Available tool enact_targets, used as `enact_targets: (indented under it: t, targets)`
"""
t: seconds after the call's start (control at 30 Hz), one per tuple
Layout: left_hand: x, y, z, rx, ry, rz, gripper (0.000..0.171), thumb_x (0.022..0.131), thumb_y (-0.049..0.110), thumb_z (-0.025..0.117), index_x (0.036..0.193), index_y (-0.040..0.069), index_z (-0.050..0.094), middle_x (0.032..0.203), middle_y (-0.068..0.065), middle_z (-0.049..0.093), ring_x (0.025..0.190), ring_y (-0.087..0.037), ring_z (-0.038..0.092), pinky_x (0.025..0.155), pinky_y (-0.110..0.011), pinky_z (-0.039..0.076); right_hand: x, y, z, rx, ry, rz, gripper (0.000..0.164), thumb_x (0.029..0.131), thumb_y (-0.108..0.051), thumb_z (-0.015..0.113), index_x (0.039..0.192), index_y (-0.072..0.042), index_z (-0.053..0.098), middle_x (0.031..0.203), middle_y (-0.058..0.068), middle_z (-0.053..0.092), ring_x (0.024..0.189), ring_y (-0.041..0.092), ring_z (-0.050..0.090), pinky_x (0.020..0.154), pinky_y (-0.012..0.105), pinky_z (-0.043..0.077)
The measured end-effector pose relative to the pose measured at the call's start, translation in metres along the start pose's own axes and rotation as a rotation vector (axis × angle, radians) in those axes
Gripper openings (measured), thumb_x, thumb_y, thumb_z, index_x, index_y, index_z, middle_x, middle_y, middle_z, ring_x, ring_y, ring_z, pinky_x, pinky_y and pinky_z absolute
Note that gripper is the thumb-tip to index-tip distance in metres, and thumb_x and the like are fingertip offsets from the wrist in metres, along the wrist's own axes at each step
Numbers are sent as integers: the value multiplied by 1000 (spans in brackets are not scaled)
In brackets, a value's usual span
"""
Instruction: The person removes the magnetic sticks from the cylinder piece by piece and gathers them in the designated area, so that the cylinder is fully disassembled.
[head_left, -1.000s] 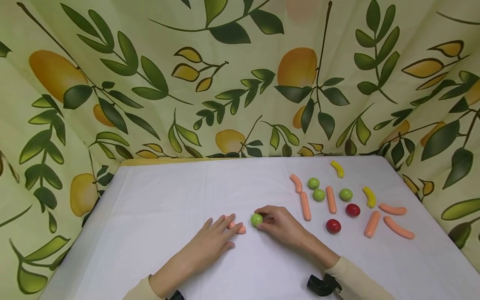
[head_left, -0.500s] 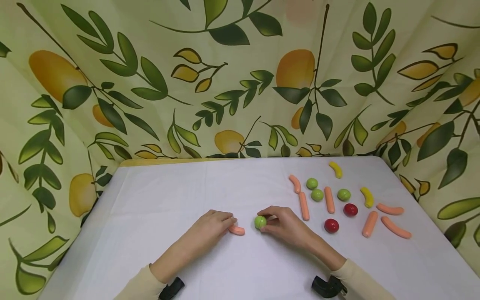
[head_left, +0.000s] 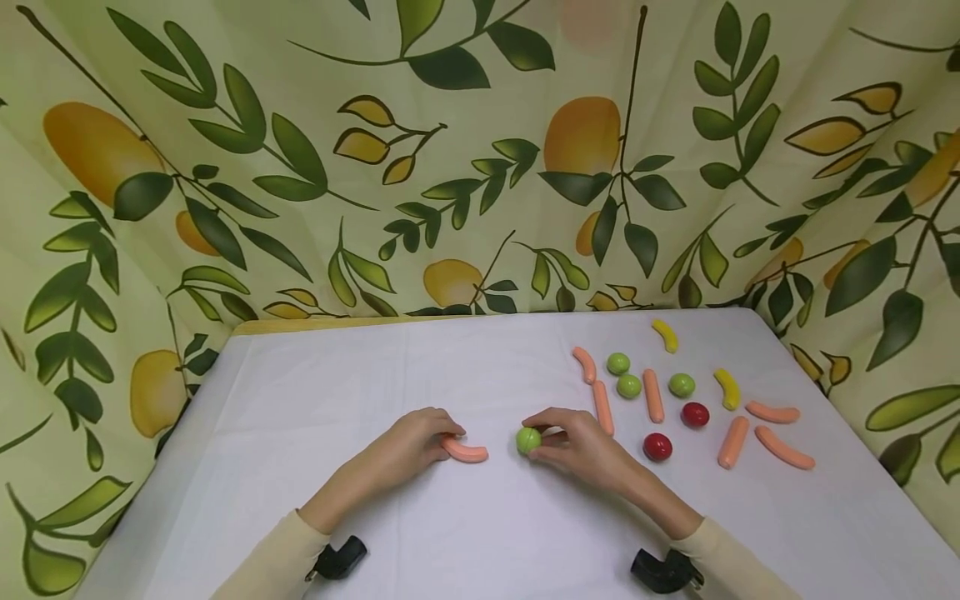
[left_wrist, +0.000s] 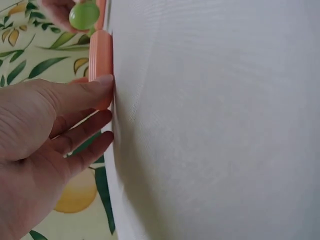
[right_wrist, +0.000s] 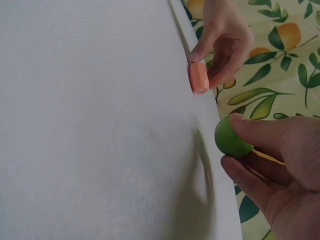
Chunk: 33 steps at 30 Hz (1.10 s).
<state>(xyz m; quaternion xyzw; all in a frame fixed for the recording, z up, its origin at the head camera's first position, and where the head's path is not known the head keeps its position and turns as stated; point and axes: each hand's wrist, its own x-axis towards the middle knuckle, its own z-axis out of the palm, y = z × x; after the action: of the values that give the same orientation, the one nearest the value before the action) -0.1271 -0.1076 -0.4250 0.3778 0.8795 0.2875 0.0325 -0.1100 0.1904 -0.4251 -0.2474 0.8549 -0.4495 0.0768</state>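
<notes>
My left hand (head_left: 415, 444) pinches the left end of a curved pinkish-orange sausage (head_left: 468, 453) between thumb and fingers, low at the white tabletop. In the left wrist view the thumb lies on the sausage (left_wrist: 101, 55), and the lower fingers are spread loosely beneath. Just to the right, my right hand (head_left: 581, 446) holds a small round green toy fruit (head_left: 528, 441) between its thumb and fingertips. The right wrist view shows the green fruit (right_wrist: 231, 137) raised off the cloth. A gap separates the fruit from the sausage.
On the table's right lie several more sausages (head_left: 653, 396), green fruits (head_left: 682, 385), two red fruits (head_left: 657, 447) and two yellow bananas (head_left: 727, 389). A leaf-patterned curtain (head_left: 480, 167) hangs behind the white-covered table (head_left: 315, 375).
My left hand has gone from lying spread over the sausage to pinching its left end, uncovering the rest. The right hand has shifted slightly right with the green fruit.
</notes>
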Motion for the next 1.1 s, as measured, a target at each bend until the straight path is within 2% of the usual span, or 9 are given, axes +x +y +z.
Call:
enact_targets:
  t: [0.17, 0.33, 0.5, 0.73, 0.83, 1.1]
  targets:
    - [2, -5, -2, -79, 0, -3, 24, 83, 4, 76, 107, 4, 72, 104, -3, 70, 99, -19, 65, 87, -34, 52, -2, 2, -3, -11, 8, 11, 39, 81, -11, 80, 117, -4, 69, 112, 4, 69, 99, 19, 67, 84, 29, 56]
    - [4, -7, -4, -147, 1, 5, 18, 81, 0, 77, 98, 7, 73, 95, 1, 69, 91, -15, 64, 84, -32, 52, -3, 1, -5, -5, 16, 8, 39, 80, -11, 80, 117, -3, 69, 113, 5, 69, 100, 20, 67, 84, 28, 56]
    - [7, -7, -6, -200, 2, 11, 16, 82, 2, 77, 95, 8, 73, 94, 3, 68, 89, -12, 62, 83, -31, 52, -4, 2, -8, -1, 26, 9, 40, 80, -10, 80, 117, -2, 68, 114, 7, 69, 101, 22, 67, 84, 27, 56]
    - [11, -10, -6, -352, 51, 9, 15, 82, 2, 78, 95, 9, 75, 93, 2, 69, 90, -12, 63, 83, -31, 53, -6, 4, -12, -12, 45, 14, 41, 80, -12, 81, 118, -1, 68, 115, 8, 69, 101, 23, 68, 84, 27, 56]
    - [13, -9, -4, -410, 73, -8, 15, 82, 3, 77, 97, 7, 75, 94, -1, 70, 90, -14, 64, 82, -33, 55, -7, 5, -15, -25, 63, 10, 42, 80, -13, 81, 118, -1, 68, 115, 9, 69, 100, 23, 69, 83, 28, 56]
    - [18, -3, -4, -486, 100, -109, 18, 81, -1, 77, 99, 4, 75, 99, -4, 70, 92, -19, 66, 84, -31, 55, -11, 4, -23, -24, 95, 1, 42, 79, -9, 81, 117, 1, 68, 115, 11, 69, 99, 26, 69, 83, 29, 56]
